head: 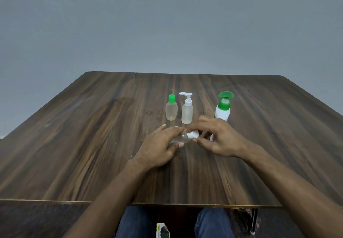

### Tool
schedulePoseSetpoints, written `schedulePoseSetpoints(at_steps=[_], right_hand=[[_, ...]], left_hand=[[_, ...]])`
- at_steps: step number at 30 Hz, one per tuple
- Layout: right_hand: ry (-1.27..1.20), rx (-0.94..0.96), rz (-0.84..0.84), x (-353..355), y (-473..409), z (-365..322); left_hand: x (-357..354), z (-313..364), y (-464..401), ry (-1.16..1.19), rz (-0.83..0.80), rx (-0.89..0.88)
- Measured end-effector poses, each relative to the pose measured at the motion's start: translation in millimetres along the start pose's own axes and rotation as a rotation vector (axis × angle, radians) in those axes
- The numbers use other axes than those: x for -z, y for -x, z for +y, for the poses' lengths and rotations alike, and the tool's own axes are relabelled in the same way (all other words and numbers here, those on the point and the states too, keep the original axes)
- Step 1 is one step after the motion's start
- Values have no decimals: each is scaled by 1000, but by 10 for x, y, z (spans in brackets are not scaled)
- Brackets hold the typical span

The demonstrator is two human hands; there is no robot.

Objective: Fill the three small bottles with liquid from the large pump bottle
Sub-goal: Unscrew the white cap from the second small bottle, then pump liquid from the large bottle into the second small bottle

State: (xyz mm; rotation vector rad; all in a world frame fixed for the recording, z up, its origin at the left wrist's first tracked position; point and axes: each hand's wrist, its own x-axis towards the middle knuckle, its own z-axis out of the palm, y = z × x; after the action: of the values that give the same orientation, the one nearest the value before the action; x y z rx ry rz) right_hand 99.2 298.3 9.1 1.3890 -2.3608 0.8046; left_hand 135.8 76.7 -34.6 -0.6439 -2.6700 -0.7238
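My left hand (159,145) grips a small clear bottle (182,138) lying tilted on its side above the wooden table (92,135). My right hand (217,137) pinches its white cap (193,135) between thumb and fingers. Behind them stand two more small bottles holding pale liquid: one with a green cap (171,108) and one with a white pump (187,109). The large white pump bottle with a green head (223,106) stands at the right, its base hidden behind my right hand.
A few wet drops mark the table near the small bottles. Below the table's near edge, my knees in blue jeans (213,223) show, with a small white and green box (163,230) between them.
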Motion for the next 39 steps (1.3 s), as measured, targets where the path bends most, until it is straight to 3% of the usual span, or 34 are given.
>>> schedulePoseSetpoints(at_steps=[4, 7, 12, 16, 23, 25, 28, 31, 33, 36, 39], right_hand=[[12, 40, -69, 87, 4, -37], [23, 57, -19, 121, 22, -60], [8, -174, 54, -26, 225, 30], [123, -436, -219, -170, 447, 70], [202, -456, -301, -199, 522, 35], [254, -349, -77, -110, 526, 14], [204, -184, 487, 178, 416, 0], [212, -292, 714, 584, 52, 51], [146, -529, 621, 799, -246, 137], [-223, -843, 325, 894, -594, 290], [-338, -1035, 44, 808, -699, 351]], left_hand=[[26, -45, -40, 212, -151, 28], [82, -86, -40, 454, -214, 42], [49, -90, 6, 627, 28, 128], [-29, -52, 14, 625, 179, 185], [-170, 41, -98, 711, 254, 249], [-204, 104, -148, 750, 277, 255], [-217, 246, -263, 865, 342, 273], [-200, 404, -460, 890, 373, 270], [-210, 491, -602, 861, 350, 254], [-256, 588, -739, 824, 302, 243], [-305, 642, -830, 817, 261, 235]])
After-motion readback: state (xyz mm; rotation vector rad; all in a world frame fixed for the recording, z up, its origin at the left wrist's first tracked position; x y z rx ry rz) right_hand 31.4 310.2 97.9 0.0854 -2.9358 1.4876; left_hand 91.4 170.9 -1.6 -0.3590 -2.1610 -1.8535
